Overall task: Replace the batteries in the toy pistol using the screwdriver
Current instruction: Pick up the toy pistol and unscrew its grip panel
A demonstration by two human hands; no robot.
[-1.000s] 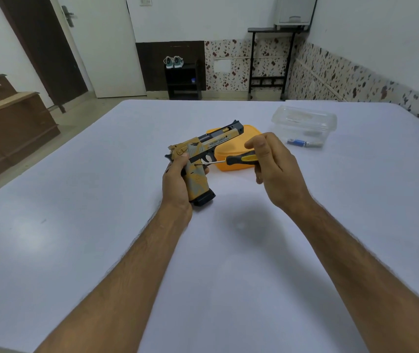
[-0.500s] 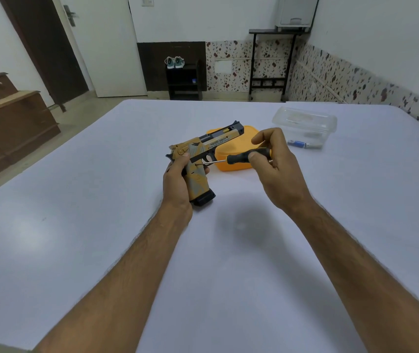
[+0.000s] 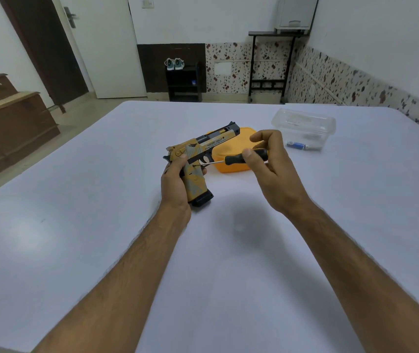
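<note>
A tan and black toy pistol (image 3: 204, 146) stands with its grip's base on the white table (image 3: 101, 200), muzzle pointing away to the right. My left hand (image 3: 175, 184) grips its handle from the left. My right hand (image 3: 269, 169) pinches the black and yellow handle of a small screwdriver (image 3: 239, 157) between thumb and fingers. The thin metal shaft runs left, and its tip touches the side of the pistol's grip just behind the trigger.
An orange lid-like container (image 3: 231, 159) lies right behind the pistol. A clear plastic box (image 3: 304, 126) stands at the far right, with blue and white batteries (image 3: 299, 146) in front of it. A wooden cabinet (image 3: 7, 128) is off the table's left side.
My right hand's fingers have shifted round the screwdriver handle, which has rolled so its yellow side is mostly hidden. The pistol and left hand stay put.
</note>
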